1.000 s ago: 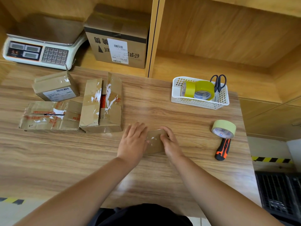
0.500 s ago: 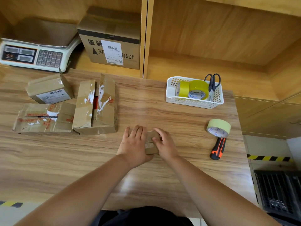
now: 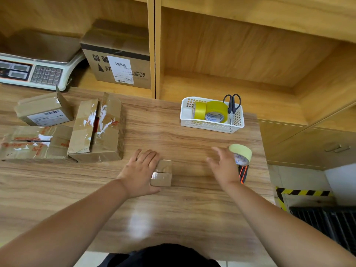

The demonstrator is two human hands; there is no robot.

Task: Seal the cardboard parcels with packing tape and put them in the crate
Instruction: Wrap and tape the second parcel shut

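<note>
A small cardboard parcel point(image 3: 162, 173) lies on the wooden table point(image 3: 173, 218) in front of me. My left hand point(image 3: 141, 170) rests flat on the parcel's left half, fingers straight. My right hand point(image 3: 224, 166) hovers with spread fingers just left of a pale green tape roll point(image 3: 241, 154), touching or nearly touching it. Behind that hand an orange-and-black utility knife point(image 3: 243, 173) peeks out. Three larger worn parcels point(image 3: 96, 130) point(image 3: 44, 110) point(image 3: 34, 143) sit at the table's left. A dark slatted crate point(image 3: 327, 220) is on the floor at the right.
A white basket point(image 3: 212, 125) with yellow tape rolls point(image 3: 215, 112) and scissors point(image 3: 233, 103) stands at the back right. On the shelf behind are a weighing scale point(image 3: 32, 72) and a labelled carton point(image 3: 117, 60). Hazard tape point(image 3: 304, 192) marks the floor beside the table's right edge.
My right hand has left the small parcel and moved right to the pale green tape roll. My left hand stays on the parcel, which now shows its right half.
</note>
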